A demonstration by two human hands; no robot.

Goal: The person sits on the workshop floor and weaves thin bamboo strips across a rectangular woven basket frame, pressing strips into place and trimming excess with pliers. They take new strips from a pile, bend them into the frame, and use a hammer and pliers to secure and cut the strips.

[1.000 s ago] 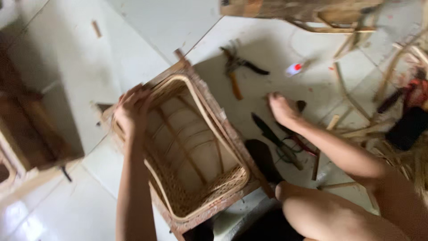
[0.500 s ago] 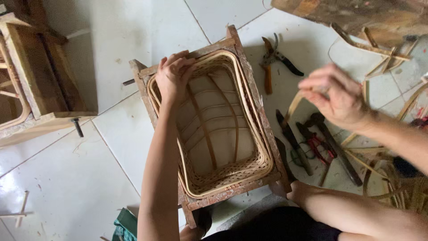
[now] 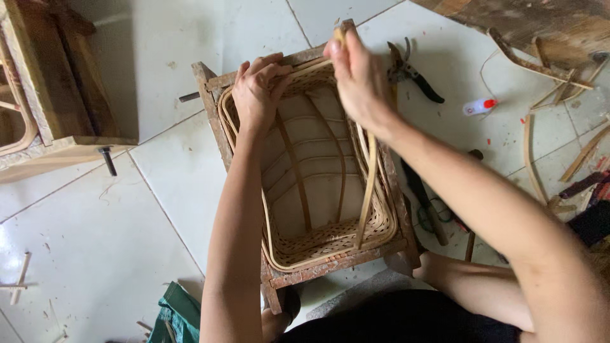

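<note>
Your left hand [image 3: 257,89] grips the woven basket [image 3: 311,184] rim at centre frame (in its wooden frame [image 3: 213,95]); keep it pinned while your right hand [image 3: 359,76], pinching the cane strip [image 3: 367,190], seats it flush.

Bright, even daylight, soft shadows, slight blur throughout.

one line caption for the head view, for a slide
Left hand grips the rim of a woven basket in a wooden frame; right hand holds a bamboo strip.
</note>
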